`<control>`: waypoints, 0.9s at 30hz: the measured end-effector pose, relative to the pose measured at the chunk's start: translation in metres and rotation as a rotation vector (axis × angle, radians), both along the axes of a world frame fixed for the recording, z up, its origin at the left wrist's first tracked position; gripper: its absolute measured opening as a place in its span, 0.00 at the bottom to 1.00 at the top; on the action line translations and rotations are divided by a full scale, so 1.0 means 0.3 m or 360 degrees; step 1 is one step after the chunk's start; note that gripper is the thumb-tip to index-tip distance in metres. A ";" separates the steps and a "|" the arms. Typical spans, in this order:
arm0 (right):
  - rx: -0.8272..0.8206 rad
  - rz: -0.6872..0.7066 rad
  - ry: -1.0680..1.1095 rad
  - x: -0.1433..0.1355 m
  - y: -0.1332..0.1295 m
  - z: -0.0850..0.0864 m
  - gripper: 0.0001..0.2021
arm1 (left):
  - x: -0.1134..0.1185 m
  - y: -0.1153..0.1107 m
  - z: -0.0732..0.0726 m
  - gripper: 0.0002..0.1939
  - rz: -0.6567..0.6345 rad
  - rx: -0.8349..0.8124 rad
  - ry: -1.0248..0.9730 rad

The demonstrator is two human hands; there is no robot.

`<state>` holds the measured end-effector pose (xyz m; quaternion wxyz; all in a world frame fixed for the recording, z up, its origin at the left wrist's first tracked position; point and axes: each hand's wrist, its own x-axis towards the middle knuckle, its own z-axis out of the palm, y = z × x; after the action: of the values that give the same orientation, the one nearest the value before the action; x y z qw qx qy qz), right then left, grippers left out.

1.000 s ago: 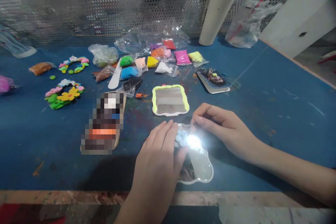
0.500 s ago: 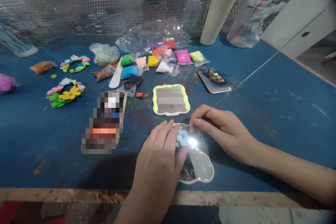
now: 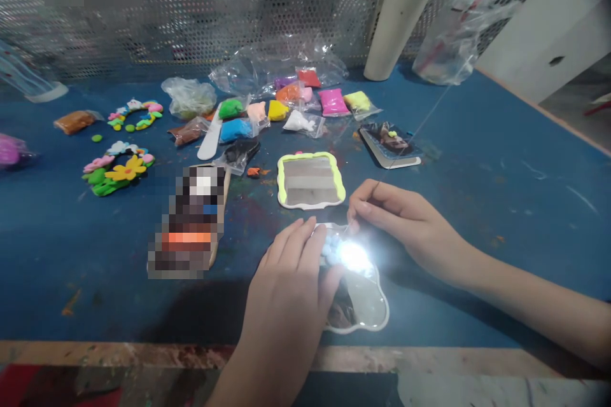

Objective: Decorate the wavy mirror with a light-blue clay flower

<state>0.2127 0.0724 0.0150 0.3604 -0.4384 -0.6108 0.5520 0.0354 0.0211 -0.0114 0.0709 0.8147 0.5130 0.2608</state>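
A wavy-edged mirror (image 3: 370, 311) with a white frame lies flat near the table's front. My left hand (image 3: 291, 280) covers its left side and holds it, fingers close together and thumb on the glass. Small light-blue clay pieces (image 3: 330, 245) sit on the mirror beside those fingers, next to a bright glare. At the mirror's upper right edge, my right hand (image 3: 396, 213) pinches a thin pale strand or rod (image 3: 415, 130), blurred, that slants up to the right. I cannot tell which it is. Just beyond stands out a second mirror (image 3: 311, 181) with a yellow clay border.
On the left lie a phone (image 3: 193, 222) and a flower-decorated clay ring (image 3: 121, 168). Several bagged clay colours (image 3: 236, 130) and a white spatula (image 3: 210, 137) are at the back. A tumbler (image 3: 401, 19) and plastic bag (image 3: 446, 54) stand behind; a small card-like case (image 3: 390, 146) lies right.
My right hand has risen slightly, and the thin strand or rod now slants more steeply and looks fainter. The glare on the mirror has grown. My left hand stays put.
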 end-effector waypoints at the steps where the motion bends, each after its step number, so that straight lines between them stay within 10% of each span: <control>1: -0.0026 0.0016 -0.0001 -0.001 0.001 -0.002 0.09 | 0.001 0.000 0.000 0.19 0.0000 0.0002 -0.0002; 27: -0.0066 0.0045 0.0005 -0.004 -0.001 -0.017 0.09 | 0.003 -0.004 -0.002 0.19 0.0006 -0.0043 0.0046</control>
<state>0.2115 0.0721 0.0098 0.3444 -0.4362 -0.6050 0.5702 0.0362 0.0199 -0.0120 0.0740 0.8163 0.5191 0.2423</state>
